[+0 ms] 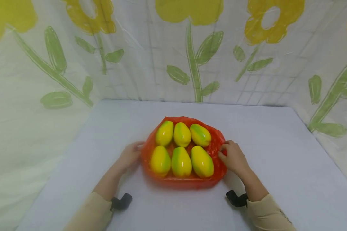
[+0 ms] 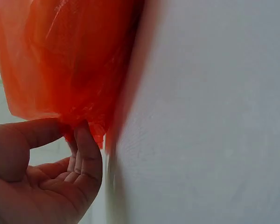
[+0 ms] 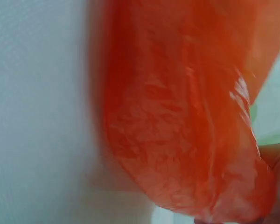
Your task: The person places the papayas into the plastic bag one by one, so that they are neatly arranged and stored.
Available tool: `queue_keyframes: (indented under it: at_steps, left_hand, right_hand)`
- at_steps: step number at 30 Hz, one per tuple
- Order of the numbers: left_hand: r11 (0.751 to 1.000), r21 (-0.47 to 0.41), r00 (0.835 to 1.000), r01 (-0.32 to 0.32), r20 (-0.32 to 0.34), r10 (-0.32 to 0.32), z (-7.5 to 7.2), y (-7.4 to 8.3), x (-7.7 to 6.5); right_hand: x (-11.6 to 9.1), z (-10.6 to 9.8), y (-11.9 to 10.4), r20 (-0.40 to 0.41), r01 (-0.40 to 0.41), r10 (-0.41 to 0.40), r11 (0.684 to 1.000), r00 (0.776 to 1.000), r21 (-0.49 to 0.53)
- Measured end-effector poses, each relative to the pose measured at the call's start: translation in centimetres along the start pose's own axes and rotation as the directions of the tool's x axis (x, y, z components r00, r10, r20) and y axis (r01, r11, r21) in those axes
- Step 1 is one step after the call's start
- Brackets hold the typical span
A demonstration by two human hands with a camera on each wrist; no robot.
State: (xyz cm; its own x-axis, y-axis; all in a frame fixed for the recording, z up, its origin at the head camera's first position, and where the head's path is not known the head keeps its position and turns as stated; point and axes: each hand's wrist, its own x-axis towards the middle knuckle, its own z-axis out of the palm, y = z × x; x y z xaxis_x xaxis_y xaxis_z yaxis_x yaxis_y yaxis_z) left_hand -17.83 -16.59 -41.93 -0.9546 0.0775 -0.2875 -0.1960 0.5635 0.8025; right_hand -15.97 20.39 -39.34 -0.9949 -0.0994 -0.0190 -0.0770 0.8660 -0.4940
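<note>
A red plastic bag [image 1: 180, 183] lies on the table with its top spread wide. Inside it, glossy yellow fruits [image 1: 181, 162] with green streaks, papaya-like in shape, sit in two rows of three. At the bag's left side my left hand [image 1: 130, 156] pinches the gathered plastic between thumb and fingertips, plain in the left wrist view, where the bag [image 2: 70, 60] fills the upper left. My right hand [image 1: 234, 157] grips the bag's right edge with curled fingers. In the right wrist view the red plastic [image 3: 177, 130] hides most of that hand.
The table [image 1: 277, 154] is covered in a pale, smooth sheet. Behind it hangs a whitish curtain [image 1: 133, 70] with yellow flowers and green stems. Dark curved pieces [image 1: 122, 202] stick out at both wrists, beside the beige sleeves [image 1: 89, 215].
</note>
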Motion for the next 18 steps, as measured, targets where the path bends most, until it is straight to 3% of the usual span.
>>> queue_keyframes:
  at_steps: [5,10,14,18]
  left_hand:
    - [0.999,-0.031,1.0,-0.028,-0.008,0.028,-0.5,-0.3,-0.1]
    - [0.995,-0.04,0.995,-0.096,-0.032,0.094,-0.7,-0.2,-0.1]
    - [0.995,-0.03,0.994,-0.1,-0.042,0.099,-0.8,0.0,-0.2]
    - [0.998,-0.03,0.997,-0.062,-0.045,0.06,-0.8,0.3,-0.5]
  right_hand:
    - [0.0,-0.6,0.6,-0.025,-0.061,0.067,0.976,0.997,0.207]
    - [0.2,-1.2,1.1,-0.055,-0.092,0.116,0.939,0.992,0.33]
    - [0.4,-1.6,1.1,-0.072,-0.091,0.13,0.912,0.989,0.401]
    - [0.6,-1.9,0.9,-0.059,-0.09,0.133,0.877,0.989,0.472]
